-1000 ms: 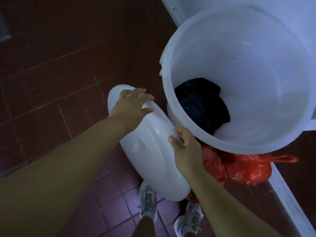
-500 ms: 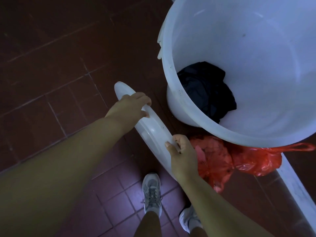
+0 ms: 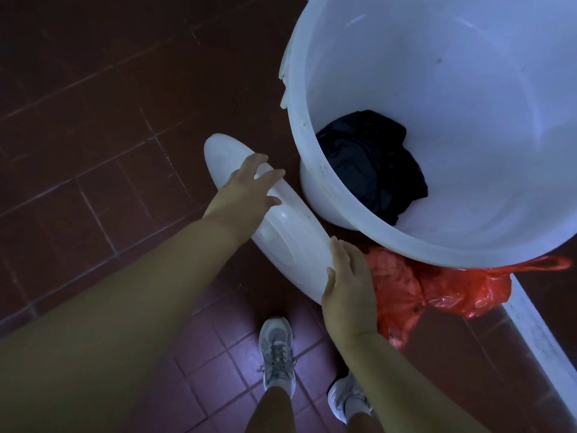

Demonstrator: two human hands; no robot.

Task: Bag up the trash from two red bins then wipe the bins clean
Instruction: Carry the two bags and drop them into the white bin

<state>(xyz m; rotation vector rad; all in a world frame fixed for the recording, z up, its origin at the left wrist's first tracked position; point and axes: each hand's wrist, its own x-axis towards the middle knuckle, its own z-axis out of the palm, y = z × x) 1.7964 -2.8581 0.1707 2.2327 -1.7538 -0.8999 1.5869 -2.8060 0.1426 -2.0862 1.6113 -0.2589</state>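
Now left grip (image 3: pixel 246 189) and right grip (image 3: pixel 346 282), fingers spread and straight, touch the white lid (image 3: pixel 293 242) leaning beside the white bucket (image 3: pixel 295 126).

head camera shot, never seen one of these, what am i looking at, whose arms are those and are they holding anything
There is no machine here. A person wears one camera on the head, so the single view looks down along their own arms to the floor, which is red tile. The left hand and right hand lie with straight fingers against a white lid tilted up on its edge; neither grips it. Beside it stands a big white bucket with a dark bundle, bag or cloth, inside. A red plastic bag lies by the bucket. The person's shoes show below.
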